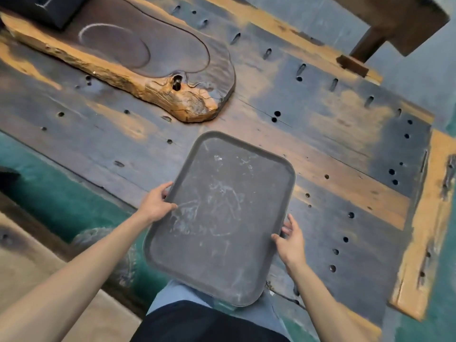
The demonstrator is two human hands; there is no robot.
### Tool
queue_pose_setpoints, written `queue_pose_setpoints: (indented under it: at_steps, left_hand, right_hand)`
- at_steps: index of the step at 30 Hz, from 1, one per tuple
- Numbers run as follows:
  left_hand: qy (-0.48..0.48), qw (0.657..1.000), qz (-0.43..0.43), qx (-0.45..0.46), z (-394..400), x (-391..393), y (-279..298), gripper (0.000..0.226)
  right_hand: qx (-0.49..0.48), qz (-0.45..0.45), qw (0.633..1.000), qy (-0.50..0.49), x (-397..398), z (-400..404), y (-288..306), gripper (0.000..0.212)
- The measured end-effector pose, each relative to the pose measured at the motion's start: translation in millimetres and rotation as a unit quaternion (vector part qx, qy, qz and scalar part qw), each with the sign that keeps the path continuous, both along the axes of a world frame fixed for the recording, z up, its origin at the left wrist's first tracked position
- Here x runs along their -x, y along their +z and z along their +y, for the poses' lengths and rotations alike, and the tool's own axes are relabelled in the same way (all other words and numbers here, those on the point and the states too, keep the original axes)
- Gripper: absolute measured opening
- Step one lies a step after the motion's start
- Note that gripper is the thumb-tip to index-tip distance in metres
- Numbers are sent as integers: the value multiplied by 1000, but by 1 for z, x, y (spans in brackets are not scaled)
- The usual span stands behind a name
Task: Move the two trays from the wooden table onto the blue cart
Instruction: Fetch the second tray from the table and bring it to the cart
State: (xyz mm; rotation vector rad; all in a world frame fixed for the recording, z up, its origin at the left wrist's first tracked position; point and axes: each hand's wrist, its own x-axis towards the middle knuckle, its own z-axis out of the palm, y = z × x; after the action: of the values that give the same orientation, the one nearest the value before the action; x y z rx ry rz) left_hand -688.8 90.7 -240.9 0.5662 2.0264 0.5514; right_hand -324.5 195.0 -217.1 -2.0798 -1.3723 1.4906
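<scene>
The flat, rigid, dark grey rectangular plastic tray (219, 218), probably light and smooth-rimmed, overhangs the weathered wooden desk (333, 144) edge, left hand (155, 203) and right hand (291, 243) pinching opposite long rims.

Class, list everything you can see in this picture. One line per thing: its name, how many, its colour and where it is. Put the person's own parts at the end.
tray: one, dark grey with whitish smears, over the near edge of the table, held by both long sides.
wooden table: one, dark worn planks with orange patches and many holes, fills most of the view.
carved wooden slab: one, dark top with orange raw edge, lying on the table at upper left.
black box: one, at the top left corner, resting on the slab.
floor: teal, seen left and right of the table.
left hand: one, gripping the tray's left rim.
right hand: one, fingers at the tray's right rim.
</scene>
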Motion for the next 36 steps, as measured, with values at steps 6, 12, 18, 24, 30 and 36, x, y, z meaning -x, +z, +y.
queue_pose_setpoints:
  at_steps: [6,12,18,24,30,36]
  left_hand:
    - [-18,999,39,19,10,15,-8,68]
    - [-47,998,21,25,13,16,2,65]
    - [-84,996,1,32,29,-7,28,65]
    - [-113,993,-28,19,60,-67,60,63]
    - [-124,986,-113,5,88,-163,90,33]
    - [-113,965,-233,39,116,-289,112,49]
  right_hand:
    - [37,-17,999,11,-3,8,-16,78]
    - [44,8,998,-32,-9,14,-26,66]
    - [19,24,997,-72,-38,13,-12,54]
    - [7,87,984,-156,-104,-8,18,54]
    - [50,227,925,-302,-208,-37,48,47]
    - [15,269,873,-407,-330,-73,71,44]
